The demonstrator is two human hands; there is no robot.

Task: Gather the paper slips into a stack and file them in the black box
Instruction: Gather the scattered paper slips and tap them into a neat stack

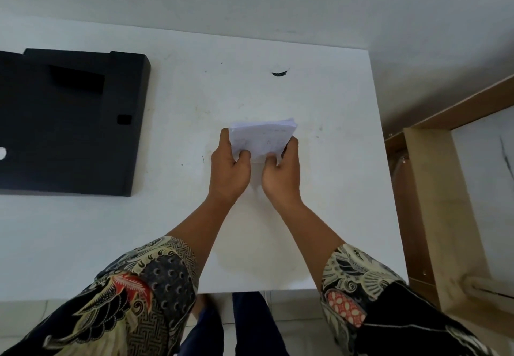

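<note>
While both forearms reach forward over the desk [319,189], the left hand [229,166] and right hand [282,171] grasp one stack of paper slips [261,139] between them, thumbs on top, held above the desk's middle. One black box [69,122] lies well apart at the left. Two patterned sleeves [144,286] show.

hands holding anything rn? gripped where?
Yes: both hands hold the paper stack. Left hand grips its left edge, right hand its right edge, thumbs on the near face.
</note>
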